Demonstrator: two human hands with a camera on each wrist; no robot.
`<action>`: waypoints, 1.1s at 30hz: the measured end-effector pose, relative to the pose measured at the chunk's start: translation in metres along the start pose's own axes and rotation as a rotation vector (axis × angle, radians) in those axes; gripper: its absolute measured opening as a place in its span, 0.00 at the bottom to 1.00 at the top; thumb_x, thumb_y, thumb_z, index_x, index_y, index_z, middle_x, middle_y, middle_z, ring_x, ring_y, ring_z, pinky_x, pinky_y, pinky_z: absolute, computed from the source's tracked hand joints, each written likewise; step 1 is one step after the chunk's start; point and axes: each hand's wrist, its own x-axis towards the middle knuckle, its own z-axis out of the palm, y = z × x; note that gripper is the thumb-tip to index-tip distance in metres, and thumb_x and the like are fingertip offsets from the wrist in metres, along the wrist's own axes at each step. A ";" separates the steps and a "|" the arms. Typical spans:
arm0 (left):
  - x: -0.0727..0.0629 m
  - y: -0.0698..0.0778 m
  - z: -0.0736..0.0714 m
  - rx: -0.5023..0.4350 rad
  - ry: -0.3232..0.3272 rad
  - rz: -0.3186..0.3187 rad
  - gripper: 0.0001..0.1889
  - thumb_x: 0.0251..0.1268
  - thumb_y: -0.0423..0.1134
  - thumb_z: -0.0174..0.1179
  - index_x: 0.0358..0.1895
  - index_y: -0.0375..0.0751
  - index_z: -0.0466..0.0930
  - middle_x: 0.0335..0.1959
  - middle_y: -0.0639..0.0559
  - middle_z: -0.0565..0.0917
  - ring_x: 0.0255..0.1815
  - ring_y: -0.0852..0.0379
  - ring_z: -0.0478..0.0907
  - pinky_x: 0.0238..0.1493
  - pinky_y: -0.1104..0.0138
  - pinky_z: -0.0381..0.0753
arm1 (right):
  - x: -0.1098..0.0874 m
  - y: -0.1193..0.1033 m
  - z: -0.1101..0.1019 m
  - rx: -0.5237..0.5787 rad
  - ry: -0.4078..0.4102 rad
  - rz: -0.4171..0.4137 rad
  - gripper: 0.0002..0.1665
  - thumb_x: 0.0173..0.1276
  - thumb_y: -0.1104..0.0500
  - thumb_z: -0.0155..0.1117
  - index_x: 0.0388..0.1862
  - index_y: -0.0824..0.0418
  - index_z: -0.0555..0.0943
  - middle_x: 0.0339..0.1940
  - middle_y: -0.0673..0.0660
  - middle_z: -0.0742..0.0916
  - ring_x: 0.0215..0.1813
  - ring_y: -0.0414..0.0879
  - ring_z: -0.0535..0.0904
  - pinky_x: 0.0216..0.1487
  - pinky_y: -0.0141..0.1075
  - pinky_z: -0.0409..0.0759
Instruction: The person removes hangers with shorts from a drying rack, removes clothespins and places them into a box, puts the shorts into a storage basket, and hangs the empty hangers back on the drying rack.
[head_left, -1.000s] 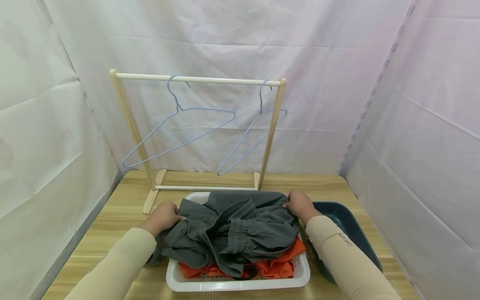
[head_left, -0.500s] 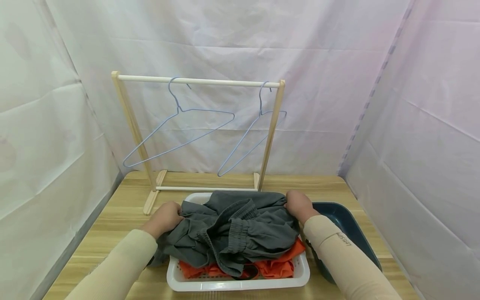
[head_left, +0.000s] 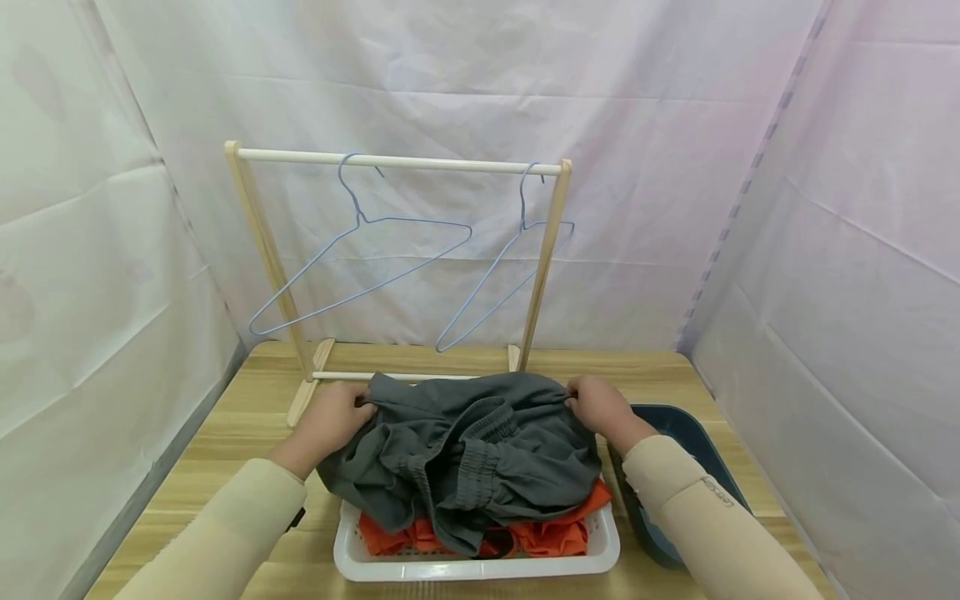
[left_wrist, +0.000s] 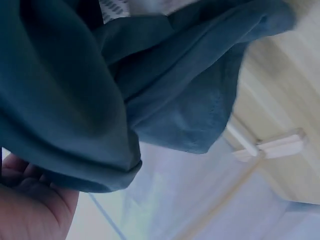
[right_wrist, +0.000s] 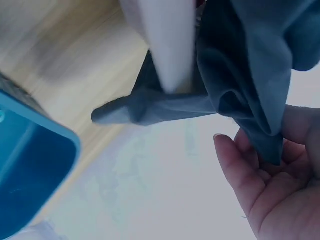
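Observation:
Dark grey pants [head_left: 517, 467] with a gathered elastic waistband lie bunched over a white plastic basket [head_left: 480, 571] in the head view. My left hand [head_left: 333, 419] pinches their far left edge, raised above the basket's back. On the other side, my right hand [head_left: 602, 408] pinches the far right edge between thumb and fingers. The right wrist view has a grey corner of cloth caught in that hand [right_wrist: 280, 185]. Folds hide most of the left fingers in the left wrist view. Orange cloth [head_left: 551, 537] shows beneath the pants in the basket.
A wooden rack [head_left: 551, 258] stands behind the basket, with two blue wire hangers [head_left: 360, 292] on its white rail [head_left: 442, 164]. To the right sits a dark blue tray [head_left: 693, 437], partly behind the right sleeve. White sheeting surrounds the wooden table [head_left: 217, 467].
My left hand has moved slightly up, lifting the pants' far left edge over the basket's back rim. The cloth hanging at the left has drawn up; my right hand has barely shifted.

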 end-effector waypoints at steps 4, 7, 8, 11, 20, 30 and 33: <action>-0.002 0.016 -0.003 0.023 0.066 0.014 0.06 0.65 0.34 0.60 0.32 0.36 0.81 0.27 0.45 0.81 0.28 0.50 0.78 0.32 0.58 0.77 | -0.005 -0.007 -0.001 -0.002 0.050 -0.041 0.07 0.70 0.63 0.60 0.30 0.59 0.77 0.24 0.53 0.77 0.25 0.45 0.70 0.27 0.37 0.69; -0.006 0.028 -0.003 0.009 0.109 0.041 0.09 0.65 0.33 0.60 0.44 0.33 0.84 0.40 0.39 0.85 0.40 0.43 0.83 0.42 0.51 0.82 | -0.011 -0.013 0.000 -0.001 0.093 -0.084 0.07 0.70 0.63 0.60 0.30 0.59 0.78 0.24 0.52 0.78 0.24 0.44 0.71 0.26 0.37 0.70; -0.007 0.032 -0.003 0.001 0.114 0.049 0.10 0.65 0.33 0.60 0.47 0.32 0.83 0.42 0.38 0.85 0.43 0.42 0.83 0.44 0.50 0.81 | -0.014 -0.016 0.001 0.005 0.106 -0.096 0.07 0.70 0.63 0.60 0.30 0.59 0.78 0.24 0.53 0.79 0.25 0.44 0.72 0.26 0.37 0.71; -0.012 0.041 -0.001 -0.012 0.132 0.084 0.13 0.65 0.32 0.60 0.51 0.31 0.81 0.47 0.36 0.84 0.48 0.39 0.81 0.49 0.49 0.80 | -0.022 -0.023 0.002 0.011 0.148 -0.137 0.03 0.69 0.64 0.62 0.34 0.59 0.81 0.29 0.53 0.83 0.29 0.44 0.77 0.29 0.38 0.75; -0.025 0.063 0.007 -0.004 0.240 0.246 0.11 0.58 0.30 0.66 0.45 0.33 0.84 0.41 0.41 0.84 0.43 0.44 0.82 0.45 0.53 0.82 | -0.054 -0.043 0.007 -0.027 0.253 -0.246 0.05 0.64 0.65 0.66 0.39 0.59 0.83 0.36 0.53 0.84 0.39 0.47 0.81 0.38 0.40 0.81; -0.038 0.078 0.018 0.056 0.270 0.465 0.10 0.52 0.29 0.70 0.39 0.39 0.85 0.33 0.52 0.83 0.37 0.55 0.81 0.40 0.63 0.82 | -0.087 -0.047 0.013 -0.119 0.363 -0.438 0.07 0.59 0.65 0.71 0.34 0.56 0.82 0.30 0.47 0.80 0.33 0.41 0.78 0.32 0.33 0.79; -0.042 0.080 0.023 0.066 0.262 0.542 0.10 0.51 0.30 0.71 0.38 0.40 0.85 0.31 0.53 0.82 0.35 0.57 0.80 0.38 0.65 0.82 | -0.095 -0.047 0.016 -0.148 0.387 -0.544 0.08 0.57 0.65 0.72 0.33 0.57 0.82 0.28 0.47 0.78 0.31 0.40 0.76 0.28 0.30 0.77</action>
